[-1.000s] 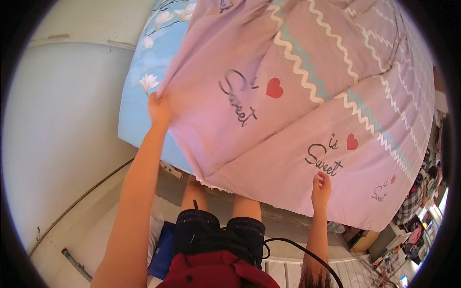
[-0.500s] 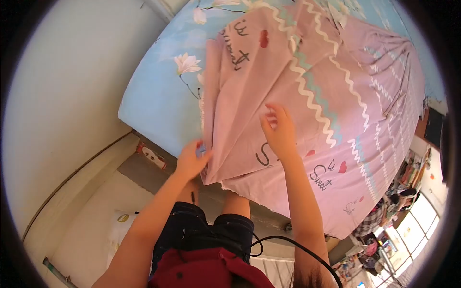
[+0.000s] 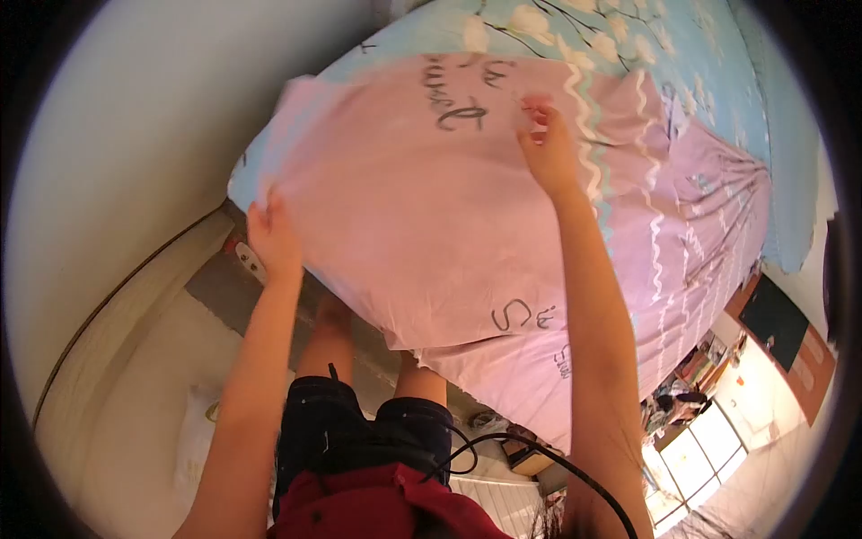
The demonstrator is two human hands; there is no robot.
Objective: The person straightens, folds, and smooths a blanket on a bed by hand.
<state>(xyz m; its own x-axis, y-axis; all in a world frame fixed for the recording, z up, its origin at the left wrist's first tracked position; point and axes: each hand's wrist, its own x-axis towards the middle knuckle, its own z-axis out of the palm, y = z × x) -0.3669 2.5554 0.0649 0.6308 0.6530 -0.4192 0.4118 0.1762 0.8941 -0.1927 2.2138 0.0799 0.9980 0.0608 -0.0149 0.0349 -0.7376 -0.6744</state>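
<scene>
A pink bedsheet [image 3: 386, 198] with wavy white and green stripes and dark lettering lies spread across a bed. Its left part is opened out over a blue floral sheet [image 3: 709, 54]. At the bed's left edge, my left hand [image 3: 277, 238] is closed on the border of the pink bedsheet. My right hand [image 3: 552, 157] is above the lettered part, close to the wavy stripes. Its fingers are loosely curled and slightly blurred, with a gap between thumb and fingers and no cloth visible in them.
A pale wall [image 3: 117, 135] runs along the left, with a dark cable [image 3: 117, 296] at its base. A black cable [image 3: 530, 442] loops in front of my body. Shelves with piled items [image 3: 687, 386] and a bright window [image 3: 705, 458] are at lower right.
My left hand has moved left and up, carrying the sheet's border toward the wall side. The folded left part now lies spread out. My right hand has shifted up and slightly right.
</scene>
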